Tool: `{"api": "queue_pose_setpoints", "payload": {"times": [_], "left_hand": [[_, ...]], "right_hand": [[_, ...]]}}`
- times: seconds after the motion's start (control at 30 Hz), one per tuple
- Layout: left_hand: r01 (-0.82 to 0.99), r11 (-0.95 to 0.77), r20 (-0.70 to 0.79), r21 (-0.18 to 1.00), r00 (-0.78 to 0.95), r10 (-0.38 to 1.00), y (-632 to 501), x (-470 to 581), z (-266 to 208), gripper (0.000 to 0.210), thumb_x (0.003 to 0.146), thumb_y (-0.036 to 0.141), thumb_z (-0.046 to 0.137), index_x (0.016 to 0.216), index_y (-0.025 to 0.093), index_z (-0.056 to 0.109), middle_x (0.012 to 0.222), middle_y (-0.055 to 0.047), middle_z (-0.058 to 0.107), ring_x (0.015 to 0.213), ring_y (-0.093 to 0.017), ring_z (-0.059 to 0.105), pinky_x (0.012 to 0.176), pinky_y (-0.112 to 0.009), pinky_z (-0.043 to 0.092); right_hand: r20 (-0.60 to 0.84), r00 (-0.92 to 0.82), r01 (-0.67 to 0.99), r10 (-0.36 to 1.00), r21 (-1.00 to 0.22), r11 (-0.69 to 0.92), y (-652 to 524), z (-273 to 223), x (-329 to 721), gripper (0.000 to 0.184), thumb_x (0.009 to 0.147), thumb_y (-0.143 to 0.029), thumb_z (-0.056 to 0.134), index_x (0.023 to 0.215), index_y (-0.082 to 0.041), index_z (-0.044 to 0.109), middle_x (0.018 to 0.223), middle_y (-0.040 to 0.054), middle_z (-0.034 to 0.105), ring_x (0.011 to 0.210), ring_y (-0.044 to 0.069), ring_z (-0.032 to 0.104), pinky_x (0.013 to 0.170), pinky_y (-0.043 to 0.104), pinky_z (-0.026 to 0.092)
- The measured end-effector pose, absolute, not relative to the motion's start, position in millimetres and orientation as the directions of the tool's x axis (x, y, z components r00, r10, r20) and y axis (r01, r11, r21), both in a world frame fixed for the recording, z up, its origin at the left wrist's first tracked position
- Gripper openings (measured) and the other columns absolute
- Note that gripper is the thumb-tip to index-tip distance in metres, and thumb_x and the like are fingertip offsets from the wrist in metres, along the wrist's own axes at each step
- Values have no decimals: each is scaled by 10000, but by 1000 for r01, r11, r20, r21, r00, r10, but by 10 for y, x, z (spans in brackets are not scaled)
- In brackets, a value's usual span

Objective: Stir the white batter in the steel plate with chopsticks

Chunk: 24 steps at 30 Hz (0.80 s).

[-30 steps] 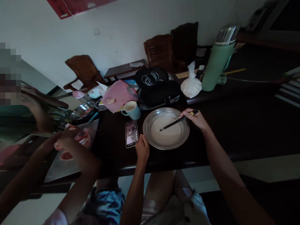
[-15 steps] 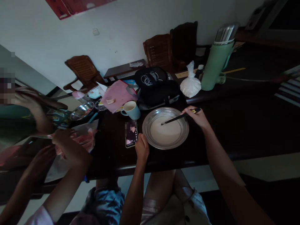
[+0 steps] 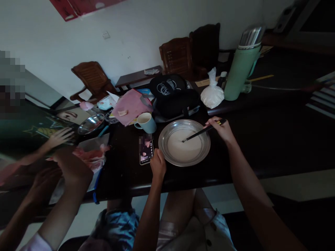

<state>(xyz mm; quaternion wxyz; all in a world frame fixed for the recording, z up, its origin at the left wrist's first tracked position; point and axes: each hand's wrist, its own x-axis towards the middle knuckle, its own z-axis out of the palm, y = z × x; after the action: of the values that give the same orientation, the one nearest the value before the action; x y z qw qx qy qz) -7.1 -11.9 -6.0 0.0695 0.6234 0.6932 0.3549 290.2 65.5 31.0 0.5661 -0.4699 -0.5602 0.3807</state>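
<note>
A round metal basin (image 3: pixel 164 151) holds a pale, milky liquid (image 3: pixel 180 148) on the dark table in front of me. My left hand (image 3: pixel 158 165) is closed at the basin's left rim, thumb upward, gripping the edge. At the right side my right hand (image 3: pixel 219 128) is closed around dark chopsticks (image 3: pixel 197 133), whose tips dip into the liquid near the middle. Just left of the basin lies a phone (image 3: pixel 146 151) with its screen lit, close to my left knuckles. A light blue mug (image 3: pixel 147 123) stands behind the phone.
Behind the basin sit a black bag (image 3: pixel 175 101), a pink folder (image 3: pixel 132 106) and a tied bag of white powder (image 3: pixel 212 94). A tall green thermos (image 3: pixel 242 71) stands at right. On the left, another person's hands work at raw meat (image 3: pixel 91 155) beside a metal bowl (image 3: pixel 91 124).
The chopstick tips have shifted slightly right and down within the liquid. My left hand stays at the rim. The phone picture changed, and the people at left moved their arms.
</note>
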Motion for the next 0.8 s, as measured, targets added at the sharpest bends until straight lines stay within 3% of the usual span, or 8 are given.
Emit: {"api": "queue_pose_setpoints", "payload": {"times": [0.2, 0.3, 0.4, 0.5, 0.63, 0.8], "left_hand": [[813, -26, 342, 582, -216, 915, -112, -71, -48, 311, 952, 319, 264, 680, 220, 379, 552, 20, 405, 498, -127, 406, 532, -267, 232], [807, -29, 340, 590, -215, 916, -115, -69, -43, 304, 950, 324, 258, 684, 224, 365, 560, 20, 402, 504, -128, 406, 540, -268, 233], [805, -29, 337, 592, -214, 917, -117, -67, -40, 296, 949, 317, 262, 687, 223, 365, 566, 19, 407, 508, -129, 407, 545, -269, 234], [807, -20, 328, 590, -217, 920, -115, -69, -39, 294, 948, 312, 267, 685, 222, 366, 560, 21, 400, 503, -129, 403, 543, -270, 230], [808, -15, 329, 588, -223, 918, -113, -68, -41, 294, 947, 304, 274, 683, 221, 372, 559, 19, 409, 505, -129, 411, 543, -268, 233], [813, -24, 342, 582, -218, 914, -118, -67, -47, 299, 952, 299, 281, 688, 216, 394, 568, 15, 421, 514, -129, 418, 546, -267, 238]], "right_hand": [[289, -92, 118, 953, -947, 299, 644, 295, 2855, 349, 806, -551, 597, 739, -224, 699, 741, 36, 739, 758, 210, 693, 751, 332, 518], [320, -27, 138, 947, -937, 321, 656, 296, 2865, 337, 804, -541, 605, 747, -224, 702, 781, 33, 744, 790, 208, 690, 768, 329, 516], [292, 82, 101, 953, -954, 284, 651, 316, 2897, 325, 786, -534, 633, 729, -217, 684, 685, 25, 728, 703, 199, 688, 728, 322, 517], [265, 33, 82, 964, -962, 262, 632, 329, 2892, 343, 782, -550, 630, 719, -217, 683, 634, 27, 714, 663, 202, 686, 720, 330, 520], [293, -66, 121, 954, -947, 299, 634, 314, 2851, 350, 800, -548, 608, 726, -220, 706, 744, 39, 740, 764, 211, 695, 747, 324, 517], [303, 67, 124, 951, -948, 293, 655, 314, 2891, 328, 795, -535, 622, 739, -221, 697, 711, 32, 735, 726, 208, 693, 747, 338, 521]]}}
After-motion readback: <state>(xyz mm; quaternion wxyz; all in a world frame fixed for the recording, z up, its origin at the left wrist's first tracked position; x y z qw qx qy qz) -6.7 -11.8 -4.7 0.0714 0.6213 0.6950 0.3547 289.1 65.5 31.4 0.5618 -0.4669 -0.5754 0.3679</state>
